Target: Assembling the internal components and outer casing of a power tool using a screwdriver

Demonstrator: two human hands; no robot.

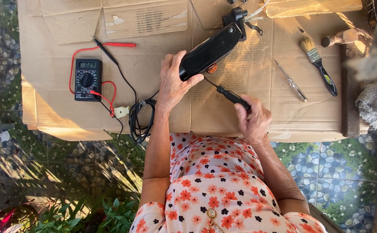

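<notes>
Hard daylight, low angle, came from upper right. Striped glare ran across the cardboard (pixel 240 73); long slatted shadows lay on the pebble floor (pixel 67 164). Centre was sharp. The grey cloth (pixel 376 99) at the right edge was blurred.

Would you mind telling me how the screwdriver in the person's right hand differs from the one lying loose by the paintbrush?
The black-handled screwdriver is gripped in the right hand, its tip against the black device; the clear-handled screwdriver lies untouched on the cardboard. The first has a dark handle and shaft, the second a see-through handle and shiny shaft. Both are slim and lie diagonally.
</notes>
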